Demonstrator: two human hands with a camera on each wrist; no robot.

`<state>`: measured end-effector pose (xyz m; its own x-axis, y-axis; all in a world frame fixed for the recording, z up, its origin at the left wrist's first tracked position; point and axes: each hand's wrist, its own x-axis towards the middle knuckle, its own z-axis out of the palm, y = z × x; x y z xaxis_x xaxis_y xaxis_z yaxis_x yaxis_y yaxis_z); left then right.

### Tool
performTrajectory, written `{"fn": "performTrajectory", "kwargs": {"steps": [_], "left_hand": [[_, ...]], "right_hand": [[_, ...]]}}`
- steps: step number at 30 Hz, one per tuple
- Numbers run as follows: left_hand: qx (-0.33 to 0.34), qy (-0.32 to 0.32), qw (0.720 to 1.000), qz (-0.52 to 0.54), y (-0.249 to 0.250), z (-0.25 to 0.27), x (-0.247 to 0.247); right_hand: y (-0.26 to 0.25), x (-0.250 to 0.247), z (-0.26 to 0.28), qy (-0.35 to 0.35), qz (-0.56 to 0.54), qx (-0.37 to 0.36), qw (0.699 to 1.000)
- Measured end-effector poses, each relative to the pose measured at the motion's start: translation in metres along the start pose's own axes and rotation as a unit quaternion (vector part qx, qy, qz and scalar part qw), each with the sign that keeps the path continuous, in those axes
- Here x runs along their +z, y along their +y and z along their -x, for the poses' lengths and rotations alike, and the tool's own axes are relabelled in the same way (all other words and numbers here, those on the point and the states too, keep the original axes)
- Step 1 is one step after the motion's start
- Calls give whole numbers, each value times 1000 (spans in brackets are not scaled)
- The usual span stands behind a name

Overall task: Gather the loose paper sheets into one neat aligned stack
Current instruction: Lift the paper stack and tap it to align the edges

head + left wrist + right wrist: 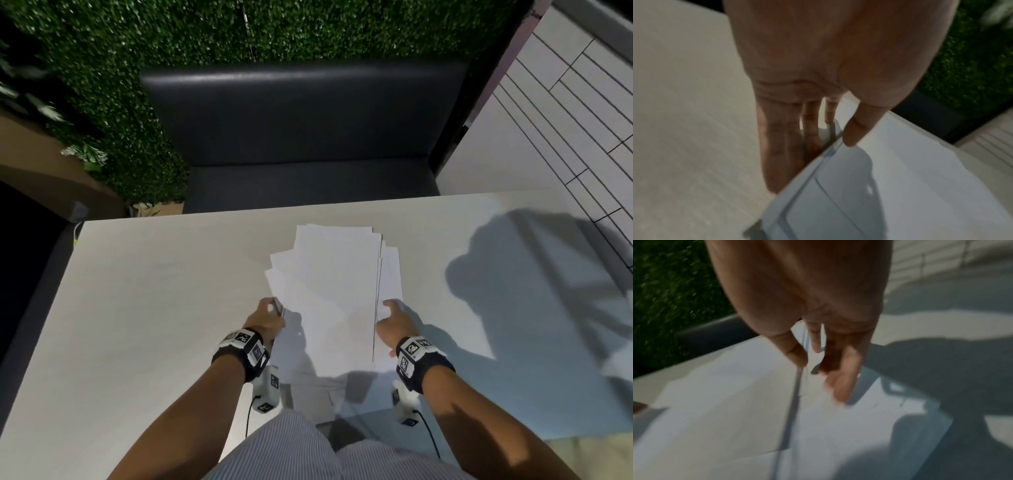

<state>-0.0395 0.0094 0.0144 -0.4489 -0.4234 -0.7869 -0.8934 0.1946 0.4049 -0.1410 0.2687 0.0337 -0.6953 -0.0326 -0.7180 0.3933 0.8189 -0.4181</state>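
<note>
A pale, matte counter (pixel 154 308) is filling the lower part of the head view, its far edge running straight across. Behind it a dark, padded bench seat (pixel 301 113) is standing with its backrest upright and a soft sheen lying along the top. A wall of dense green artificial foliage (pixel 137 41) is rising behind and to the left of the seat. To the right, a floor of pale, long planks (pixel 565 102) is stretching away. Hard light is falling from one side, throwing large dark shadows (pixel 534 274) across the right part of the counter.
</note>
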Motion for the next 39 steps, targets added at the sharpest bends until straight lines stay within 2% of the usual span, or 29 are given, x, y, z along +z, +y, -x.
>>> {"fn": "performTrajectory", "kwargs": {"steps": [2, 3, 6, 9, 14, 20, 25, 28, 31, 33, 36, 39], "left_hand": [[2, 41, 999, -28, -5, -7, -4], [6, 46, 999, -17, -2, -6, -4], [22, 21, 999, 13, 12, 1, 8], [20, 9, 999, -28, 19, 0, 16], [-2, 101, 995, 5, 32, -10, 2], [-33, 41, 991, 120, 53, -10, 16], [-17, 76, 996, 50, 49, -15, 19], [24, 39, 983, 179, 47, -13, 22], [-27, 66, 964, 258, 50, -12, 20], [-54, 57, 963, 259, 49, -14, 17], [-26, -19, 979, 204, 49, -9, 21], [10, -14, 980, 199, 49, -7, 28]], "right_hand": [[4, -9, -5, 107, 89, -8, 990], [6, -12, -7, 124, 115, -2, 986], [2, -9, -16, 92, 141, 16, 986], [-6, -10, -24, 48, 136, -8, 990], [-19, -21, -30, 110, 90, 43, 989], [-42, -20, -38, 38, 13, 90, 995], [-38, -27, -39, 11, -5, 91, 996], [-36, -28, -38, 4, -100, 74, 992], [-33, -28, -42, -2, -150, 93, 984], [-25, -26, -49, -13, -175, 110, 978], [-23, -22, -42, -93, -142, 100, 980], [-24, -22, -39, -91, -134, 80, 984]]}}
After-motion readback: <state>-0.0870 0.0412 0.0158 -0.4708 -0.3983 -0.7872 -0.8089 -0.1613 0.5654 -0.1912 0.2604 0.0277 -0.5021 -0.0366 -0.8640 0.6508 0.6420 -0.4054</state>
